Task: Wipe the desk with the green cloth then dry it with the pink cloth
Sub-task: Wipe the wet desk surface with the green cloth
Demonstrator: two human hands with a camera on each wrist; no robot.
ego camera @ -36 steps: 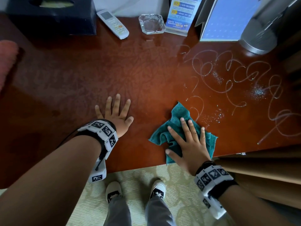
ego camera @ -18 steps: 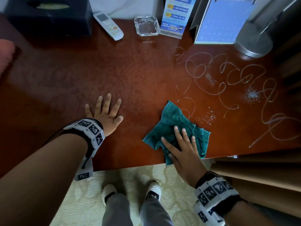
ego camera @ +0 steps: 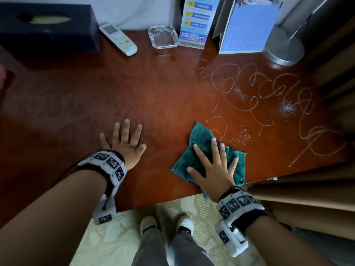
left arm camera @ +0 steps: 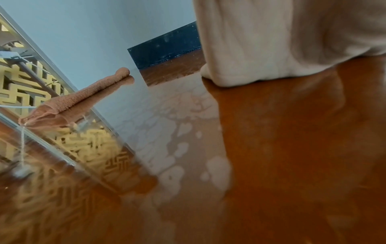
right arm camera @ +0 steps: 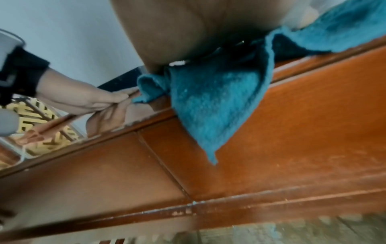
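Desk was a glossy red-brown wood top filling most of the head view, with looping wet streaks and white specks across its right half. Dark tissue box sat at the far left corner; blue stand-up calendar and a grey round metal base at the far right. Green cloth lay bunched near the desk's near edge, right of centre, touching the near end of the streaks; in the right wrist view one corner hung over the front edge. Right hand pressed flat on the green cloth, fingers straight and spread, not curled round it. Left hand lay flat on bare desk to the left of the cloth, fingers spread, holding nothing, well apart from the right. Pink cloth lay at the far left of the desk, seen rolled in the left wrist view, apart from both hands. Blue sign card, white remote and clear glass ashtray lined the far edge between box and calendar
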